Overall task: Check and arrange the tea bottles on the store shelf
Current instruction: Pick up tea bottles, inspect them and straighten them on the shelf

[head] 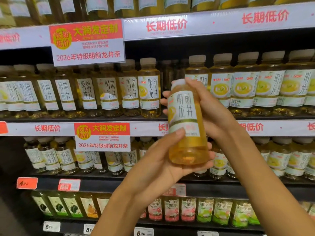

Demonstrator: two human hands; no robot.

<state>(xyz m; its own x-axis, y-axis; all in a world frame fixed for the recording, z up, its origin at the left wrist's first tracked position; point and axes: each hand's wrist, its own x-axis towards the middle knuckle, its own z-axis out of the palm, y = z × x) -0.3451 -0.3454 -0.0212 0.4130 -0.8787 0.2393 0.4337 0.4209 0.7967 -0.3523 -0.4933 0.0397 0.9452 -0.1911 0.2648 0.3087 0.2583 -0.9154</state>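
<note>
A tea bottle (185, 123) with yellow liquid, a white label and a white cap is held upright in front of the shelf. My left hand (163, 160) grips its lower part, thumb on the label and fingers under the base. My right hand (209, 108) wraps round the upper part from behind, fingers near the cap. On the middle shelf (85, 118) stands a row of the same bottles (148, 89), with a dark gap (172, 74) in the row right behind the held bottle.
More tea bottles fill the upper shelf (221, 23) and the lower shelf (51, 157). Red-and-white promo signs (87, 42) hang from the shelf rails. Different drinks with pink and green labels (187, 210) stand on the bottom shelf above price tags (27, 183).
</note>
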